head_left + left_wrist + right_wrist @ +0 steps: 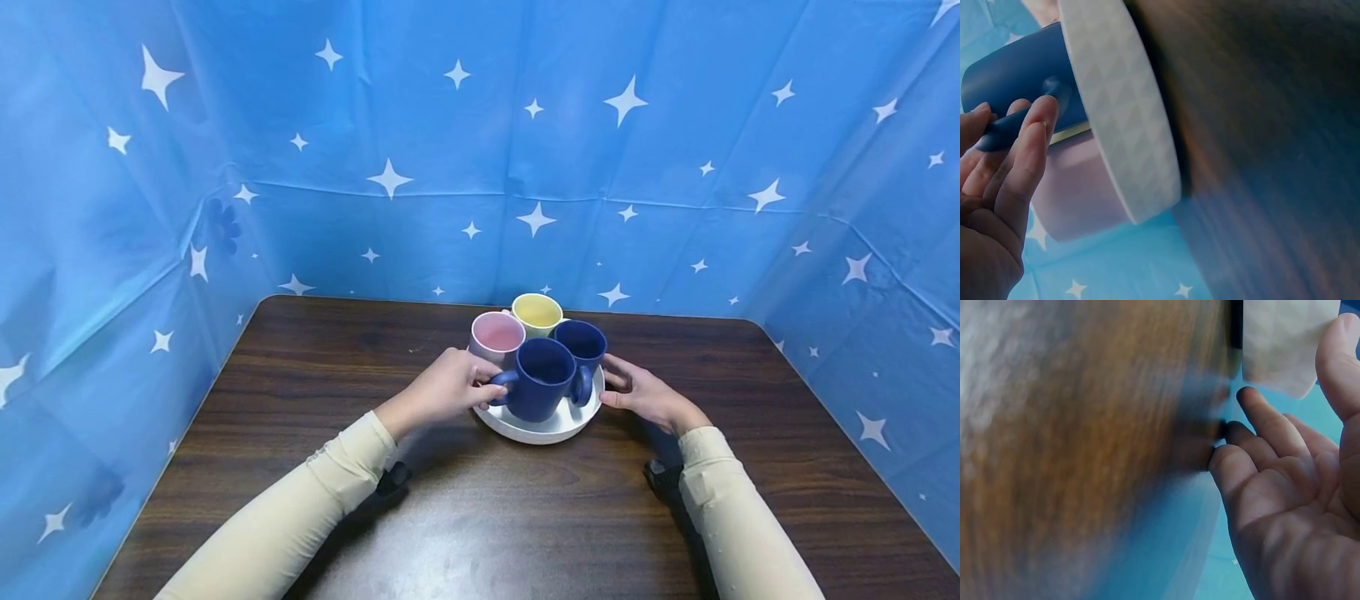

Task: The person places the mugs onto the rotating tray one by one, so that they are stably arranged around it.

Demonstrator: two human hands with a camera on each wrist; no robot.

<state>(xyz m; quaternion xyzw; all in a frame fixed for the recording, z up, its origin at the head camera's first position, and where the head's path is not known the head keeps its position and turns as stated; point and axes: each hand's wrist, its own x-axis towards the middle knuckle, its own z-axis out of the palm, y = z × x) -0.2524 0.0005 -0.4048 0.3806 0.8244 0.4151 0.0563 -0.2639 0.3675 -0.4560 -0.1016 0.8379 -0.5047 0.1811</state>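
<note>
A round white tray [534, 434] with a faceted side [1125, 112] bears two dark blue mugs, a pink mug [497, 334] and a yellow mug [537, 312]. My left hand [444, 388] pinches the handle of the front blue mug [542, 385] between thumb and fingers, from the left. The second blue mug [589, 337] stands just behind it, its handle towards me. At the tray's right edge is my right hand [651, 395], fingers spread and thumb tip right at the rim. In the right wrist view its fingers [1272, 422] reach out below the tray's side.
The tray stands towards the back of a dark wooden table [480, 517]. A blue curtain [450, 125] with white stars hangs behind the table and along both sides. Each wrist carries a small black device under the sleeve.
</note>
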